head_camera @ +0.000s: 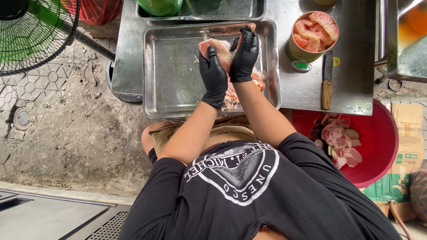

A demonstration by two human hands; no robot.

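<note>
Two black-gloved hands peeling a pink pomelo segment over a steel tray.

Far to the left of the fingers stands a fan point(35, 33) on the paved ground. The steel tray point(173, 89) lies under both hands, its bare floor spreading left of the left hand point(213, 75), whose fingers curl closed around the pomelo segment point(218, 50). The right hand point(245, 53) grips the same segment from the other side, fingertips pinched at its upper edge. Peeled scraps point(258, 80) lie in the tray just below the right fingers. Further right sit a tub of peeled pink pieces point(313, 29), a wooden-handled knife point(328, 80), and lower down a red basin point(378, 146) holding rind.
</note>
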